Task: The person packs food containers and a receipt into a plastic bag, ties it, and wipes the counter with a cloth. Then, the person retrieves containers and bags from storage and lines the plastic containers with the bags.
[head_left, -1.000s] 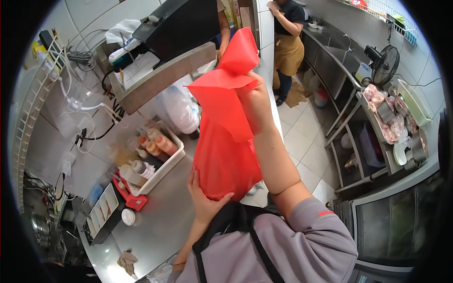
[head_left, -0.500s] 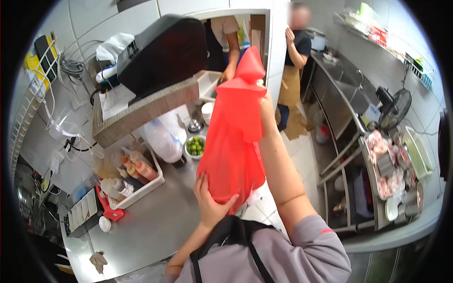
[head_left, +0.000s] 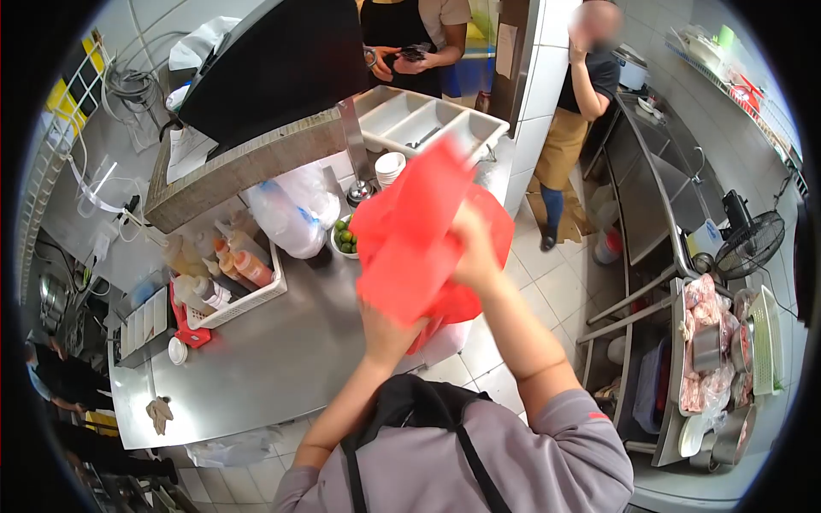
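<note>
Head cam: red bag (head_left: 409, 239) held up by counter (head_left: 282, 368) edge, blurred. R hand (head_left: 473, 248) grips its side, prob. to steady it; L hand (head_left: 389, 332) at bottom, fingers hidden, can't tell if closed. Bottles (head_left: 253, 268) in basket (head_left: 245, 303), prob. so they don't tip.

Wearer's clothing, head view. Shirt (head_left: 547, 466): muted grey, faint mauve cast; cloth smooth, with soft folds at the shoulder. Sleeves short. Right sleeve (head_left: 569, 427) carries a small red marking (head_left: 597, 415) near its hem, too small to read. Left sleeve (head_left: 301, 486): same grey, cut by the lower frame edge. Apron (head_left: 419, 398): black, bunched at the chest; two narrow black straps (head_left: 483, 468) cross the shirt, spreading apart. Left hand (head_left: 390, 327), right hand (head_left: 473, 246): bare, the right blurred.
</note>
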Available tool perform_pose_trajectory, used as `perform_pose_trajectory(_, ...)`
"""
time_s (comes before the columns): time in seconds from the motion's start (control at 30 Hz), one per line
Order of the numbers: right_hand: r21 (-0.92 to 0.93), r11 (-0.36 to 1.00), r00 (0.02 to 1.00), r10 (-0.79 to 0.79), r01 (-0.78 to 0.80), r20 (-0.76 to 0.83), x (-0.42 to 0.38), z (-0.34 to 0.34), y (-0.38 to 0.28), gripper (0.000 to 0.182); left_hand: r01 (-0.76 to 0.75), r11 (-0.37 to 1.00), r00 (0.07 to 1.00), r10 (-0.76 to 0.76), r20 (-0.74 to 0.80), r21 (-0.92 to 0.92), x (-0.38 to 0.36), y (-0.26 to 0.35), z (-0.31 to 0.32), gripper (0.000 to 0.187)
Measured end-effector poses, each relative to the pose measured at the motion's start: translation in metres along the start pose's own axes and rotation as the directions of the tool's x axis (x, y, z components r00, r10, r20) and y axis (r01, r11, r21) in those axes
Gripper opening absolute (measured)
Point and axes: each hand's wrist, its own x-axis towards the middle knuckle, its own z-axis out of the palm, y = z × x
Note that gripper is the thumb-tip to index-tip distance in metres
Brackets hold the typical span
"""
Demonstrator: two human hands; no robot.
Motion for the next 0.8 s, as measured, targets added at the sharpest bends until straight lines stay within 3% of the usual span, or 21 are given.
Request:
perform_pose_trajectory(0.07,-0.231,0.971,0.932,0.026,0.062,0.360,-0.029,0.013,-0.017,0.041,0.125,0.956,0.990,-0.103,0.094,-0.266,-0.016,-0.012,0.013,0.063)
perform_pose_trajectory(0.1,-0.291,0.948,0.874,0.029,0.130,0.485,-0.035,0.018,-0.027,0.041,0.212,0.853,0.974,-0.148,0.170,-0.477,-0.023,-0.012,0.014,0.065)
perform_pose_trajectory(0.17,-0.238,0.958,0.801,0.014,0.160,0.598,-0.046,0.019,-0.036,0.039,0.220,0.791,0.972,-0.130,0.194,-0.571,-0.016,-0.009,0.013,0.070)
perform_pose_trajectory(0.2,-0.186,0.973,0.783,0.010,0.136,0.622,-0.046,0.013,-0.041,0.040,0.150,0.868,0.985,-0.091,0.146,-0.474,-0.012,-0.003,0.009,0.072)
perform_pose_trajectory(0.3,0.120,0.990,0.895,0.015,-0.077,0.446,-0.029,-0.019,-0.050,0.056,-0.059,0.989,0.997,0.064,0.035,-0.136,0.000,0.025,-0.015,0.077)
perform_pose_trajectory(0.37,0.412,0.850,0.944,0.288,-0.330,0.162,-0.017,-0.024,-0.052,0.067,-0.168,0.981,0.986,0.168,0.008,0.095,-0.005,0.039,-0.023,0.080)
perform_pose_trajectory(0.4,0.264,0.938,0.974,0.216,-0.226,0.067,0.000,-0.026,-0.054,0.069,-0.098,0.995,0.995,0.098,-0.022,0.013,-0.011,0.042,-0.024,0.081)
perform_pose_trajectory(0.43,0.226,0.944,0.968,0.250,-0.240,-0.019,0.011,-0.026,-0.066,0.062,-0.036,0.997,0.998,0.032,-0.053,-0.067,-0.013,0.044,-0.026,0.082)
perform_pose_trajectory(0.47,0.141,0.985,0.984,0.117,-0.098,-0.137,0.011,-0.023,-0.076,0.058,0.019,0.989,0.996,-0.032,-0.084,-0.144,-0.014,0.043,-0.030,0.083)
perform_pose_trajectory(0.5,0.041,0.998,0.971,-0.032,0.043,-0.237,0.011,-0.020,-0.085,0.055,-0.077,0.996,0.992,0.072,-0.101,-0.050,-0.020,0.032,-0.036,0.080)
perform_pose_trajectory(0.6,-0.102,0.954,0.907,-0.299,0.281,-0.296,-0.024,-0.007,-0.124,0.034,-0.115,0.988,0.986,0.101,-0.129,-0.107,-0.040,0.014,-0.059,0.074)
perform_pose_trajectory(0.67,0.409,0.854,0.942,-0.332,0.322,-0.050,-0.058,0.008,-0.134,0.023,-0.041,0.984,0.996,0.026,-0.088,-0.172,-0.059,-0.005,-0.077,0.063)
perform_pose_trajectory(0.73,0.644,0.765,0.982,-0.123,0.000,0.146,-0.100,0.042,-0.133,0.017,0.011,0.972,0.999,-0.022,-0.042,-0.233,-0.087,-0.038,-0.092,0.057)
perform_pose_trajectory(0.8,0.486,0.816,0.939,0.192,-0.314,0.285,-0.145,0.077,-0.127,0.016,0.079,0.971,0.997,-0.075,0.026,-0.225,-0.111,-0.056,-0.123,0.044)
